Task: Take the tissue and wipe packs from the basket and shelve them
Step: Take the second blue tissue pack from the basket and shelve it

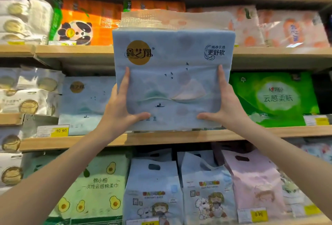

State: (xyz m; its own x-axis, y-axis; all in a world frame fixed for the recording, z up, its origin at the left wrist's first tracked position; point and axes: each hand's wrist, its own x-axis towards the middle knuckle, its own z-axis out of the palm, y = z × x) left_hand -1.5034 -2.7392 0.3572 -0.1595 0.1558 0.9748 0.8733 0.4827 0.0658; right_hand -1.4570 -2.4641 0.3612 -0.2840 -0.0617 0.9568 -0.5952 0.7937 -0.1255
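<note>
A large light-blue tissue pack (172,59) with a gold circle logo and a small boat print fills the centre of the head view. It is held upright in front of the middle wooden shelf (161,137). My left hand (122,106) grips its lower left side, thumb under the bottom edge. My right hand (221,106) grips the lower right side the same way. A matching blue pack (84,102) stands on that shelf just to the left. The basket is out of view.
A green pack (276,97) stands on the middle shelf at right. Orange panda packs (80,25) and peach packs (287,27) sit one shelf up. Avocado-print (97,185), baby-wipe (154,192) and pink packs (255,180) fill the lower shelf. White packs (23,92) line the left.
</note>
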